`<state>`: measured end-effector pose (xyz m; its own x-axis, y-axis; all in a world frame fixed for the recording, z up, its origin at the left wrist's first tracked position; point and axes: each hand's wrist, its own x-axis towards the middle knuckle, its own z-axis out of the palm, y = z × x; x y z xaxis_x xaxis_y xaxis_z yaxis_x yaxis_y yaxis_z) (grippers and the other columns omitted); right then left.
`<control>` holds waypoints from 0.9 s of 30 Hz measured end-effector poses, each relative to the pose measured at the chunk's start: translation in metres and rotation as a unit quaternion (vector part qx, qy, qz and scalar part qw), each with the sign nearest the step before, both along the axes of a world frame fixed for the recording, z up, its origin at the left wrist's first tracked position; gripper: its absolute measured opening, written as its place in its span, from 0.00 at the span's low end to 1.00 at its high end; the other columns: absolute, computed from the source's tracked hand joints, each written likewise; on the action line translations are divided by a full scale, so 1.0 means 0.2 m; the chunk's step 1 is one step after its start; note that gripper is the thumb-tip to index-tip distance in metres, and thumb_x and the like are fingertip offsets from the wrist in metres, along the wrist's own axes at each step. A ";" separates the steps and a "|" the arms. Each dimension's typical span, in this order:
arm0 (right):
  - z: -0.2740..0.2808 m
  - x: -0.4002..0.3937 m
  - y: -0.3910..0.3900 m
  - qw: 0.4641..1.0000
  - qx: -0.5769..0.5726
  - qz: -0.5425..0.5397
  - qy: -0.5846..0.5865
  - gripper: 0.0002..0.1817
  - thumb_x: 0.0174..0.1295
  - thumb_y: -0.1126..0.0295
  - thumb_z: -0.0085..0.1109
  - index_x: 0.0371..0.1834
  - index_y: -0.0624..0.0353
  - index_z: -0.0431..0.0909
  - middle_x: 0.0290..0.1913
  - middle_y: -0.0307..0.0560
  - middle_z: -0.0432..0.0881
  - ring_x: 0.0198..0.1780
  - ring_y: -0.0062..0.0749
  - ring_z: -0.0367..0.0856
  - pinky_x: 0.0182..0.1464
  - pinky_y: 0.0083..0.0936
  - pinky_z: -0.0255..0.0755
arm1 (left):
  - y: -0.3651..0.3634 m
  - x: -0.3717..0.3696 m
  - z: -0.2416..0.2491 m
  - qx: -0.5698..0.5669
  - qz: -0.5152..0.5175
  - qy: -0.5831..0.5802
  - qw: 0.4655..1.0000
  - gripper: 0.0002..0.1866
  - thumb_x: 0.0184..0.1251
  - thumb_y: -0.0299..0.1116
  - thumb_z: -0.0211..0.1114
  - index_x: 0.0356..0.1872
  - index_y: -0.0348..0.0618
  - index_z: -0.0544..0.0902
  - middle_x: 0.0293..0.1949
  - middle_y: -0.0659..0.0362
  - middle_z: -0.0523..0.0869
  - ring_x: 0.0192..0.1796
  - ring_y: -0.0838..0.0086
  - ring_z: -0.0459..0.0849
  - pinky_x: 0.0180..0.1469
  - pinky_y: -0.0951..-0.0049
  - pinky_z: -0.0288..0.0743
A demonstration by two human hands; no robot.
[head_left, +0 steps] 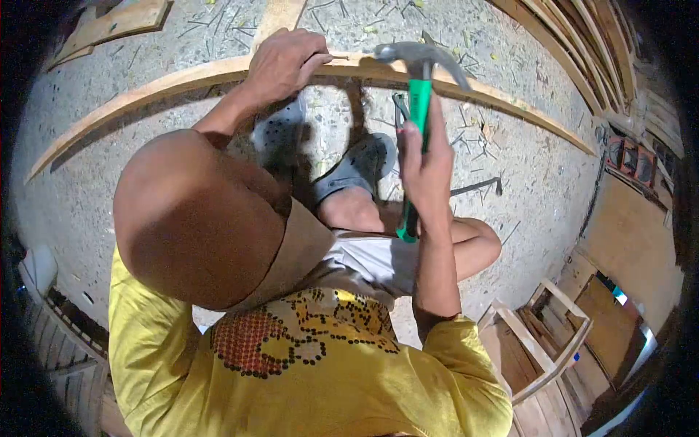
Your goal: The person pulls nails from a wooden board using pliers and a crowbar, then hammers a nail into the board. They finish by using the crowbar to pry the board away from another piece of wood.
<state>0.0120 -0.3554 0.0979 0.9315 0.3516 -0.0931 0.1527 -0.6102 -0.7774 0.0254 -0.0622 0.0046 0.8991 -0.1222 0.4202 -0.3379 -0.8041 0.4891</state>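
My right hand is wrapped round the green handle of a claw hammer, whose metal head is raised near the long wooden strip. At the strip's middle, my left hand pinches a thin nail by the wood. Another wooden board meets the strip just beyond my left hand. The nail's point is too small to make out.
Loose nails lie scattered on the speckled floor. A dark bar tool rests right of my knee. Boards lie at upper left, more stand at upper right, and a wooden frame is at lower right.
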 end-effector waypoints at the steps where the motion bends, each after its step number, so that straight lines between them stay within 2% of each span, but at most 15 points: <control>1: 0.03 0.01 -0.02 0.999 -0.023 -0.014 -0.020 0.28 0.77 0.69 0.53 0.79 0.64 0.64 0.36 0.65 0.86 0.33 0.54 0.88 0.37 0.38 0.78 | -0.01 -0.01 0.00 -0.018 0.020 0.004 1.000 0.09 0.72 0.37 0.67 0.37 0.43 0.84 0.32 0.52 0.83 0.37 0.53 0.83 0.41 0.57 0.75; 2: 0.09 0.03 -0.04 0.999 -0.012 -0.022 -0.034 0.27 0.77 0.69 0.53 0.77 0.66 0.65 0.33 0.60 0.85 0.31 0.42 0.87 0.35 0.34 0.77 | -0.02 -0.04 0.00 -0.035 0.040 0.009 0.999 0.08 0.72 0.37 0.67 0.38 0.43 0.85 0.33 0.52 0.85 0.37 0.53 0.84 0.41 0.57 0.76; 3: 0.10 0.04 -0.06 0.998 0.002 -0.041 -0.039 0.27 0.77 0.69 0.53 0.77 0.67 0.66 0.31 0.57 0.84 0.30 0.37 0.85 0.34 0.32 0.77 | -0.03 -0.04 0.00 -0.109 0.072 0.022 0.991 0.08 0.72 0.37 0.68 0.40 0.44 0.85 0.34 0.52 0.87 0.37 0.54 0.86 0.40 0.59 0.78; 4: 0.11 0.06 -0.08 0.997 0.017 -0.060 -0.046 0.27 0.77 0.70 0.53 0.76 0.67 0.66 0.29 0.54 0.82 0.29 0.32 0.83 0.33 0.31 0.76 | -0.02 -0.04 0.00 -0.107 0.072 0.020 0.992 0.08 0.72 0.37 0.68 0.40 0.44 0.85 0.34 0.52 0.87 0.37 0.54 0.86 0.40 0.59 0.78; 5: 0.11 0.08 -0.11 0.997 0.050 -0.058 -0.029 0.30 0.79 0.69 0.52 0.82 0.61 0.58 0.29 0.38 0.77 0.22 0.14 0.71 0.21 0.16 0.65 | -0.02 -0.04 0.00 -0.087 0.069 0.015 0.994 0.09 0.72 0.38 0.68 0.38 0.44 0.85 0.34 0.52 0.87 0.37 0.53 0.86 0.41 0.58 0.78; 8: 0.15 0.10 -0.14 0.994 0.076 -0.060 -0.046 0.32 0.80 0.69 0.52 0.84 0.58 0.55 0.30 0.39 0.77 0.21 0.14 0.71 0.19 0.16 0.64 | -0.03 -0.03 -0.01 -0.069 0.064 0.000 0.996 0.09 0.72 0.38 0.67 0.36 0.44 0.84 0.32 0.53 0.85 0.37 0.52 0.85 0.41 0.55 0.77; 10: 0.16 0.10 -0.14 0.992 0.094 -0.066 -0.050 0.33 0.80 0.69 0.52 0.84 0.58 0.54 0.30 0.40 0.78 0.21 0.15 0.71 0.19 0.16 0.64 | -0.02 -0.03 -0.01 -0.003 0.041 -0.003 0.999 0.09 0.72 0.39 0.68 0.37 0.45 0.85 0.32 0.53 0.85 0.36 0.55 0.84 0.40 0.58 0.76; 14: 0.27 0.09 -0.07 0.982 0.164 -0.085 -0.042 0.34 0.80 0.69 0.53 0.85 0.58 0.52 0.30 0.42 0.79 0.20 0.18 0.73 0.19 0.17 0.67 | -0.01 -0.03 0.00 0.009 0.019 -0.004 1.000 0.10 0.72 0.40 0.68 0.36 0.46 0.85 0.30 0.54 0.82 0.36 0.55 0.82 0.41 0.57 0.74; 18: 0.44 0.12 0.00 0.966 0.214 -0.085 -0.116 0.32 0.79 0.71 0.54 0.82 0.60 0.54 0.32 0.46 0.82 0.19 0.21 0.74 0.19 0.18 0.68 | -0.02 -0.03 0.01 0.016 0.021 -0.003 1.000 0.11 0.72 0.41 0.68 0.36 0.46 0.84 0.30 0.54 0.81 0.36 0.56 0.82 0.41 0.58 0.73; 21: 0.57 0.16 0.03 0.958 0.229 -0.059 -0.163 0.31 0.78 0.71 0.54 0.80 0.63 0.55 0.32 0.49 0.83 0.20 0.22 0.74 0.20 0.18 0.67 | -0.03 -0.03 0.01 0.018 0.021 -0.003 1.000 0.10 0.72 0.41 0.68 0.36 0.46 0.84 0.31 0.54 0.82 0.36 0.56 0.82 0.41 0.58 0.73; 27: 0.65 0.19 0.05 0.948 0.245 0.002 -0.203 0.31 0.79 0.68 0.55 0.79 0.64 0.55 0.34 0.53 0.83 0.20 0.23 0.75 0.19 0.20 0.68 | -0.02 -0.02 0.01 0.033 0.011 0.000 0.999 0.10 0.72 0.41 0.68 0.37 0.46 0.84 0.32 0.55 0.82 0.37 0.57 0.82 0.42 0.59 0.73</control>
<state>0.0506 -0.3456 0.2276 0.8544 0.2637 0.4478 0.5012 -0.1907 -0.8440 0.0211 -0.0665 0.0073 0.9020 -0.1290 0.4120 -0.3193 -0.8416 0.4355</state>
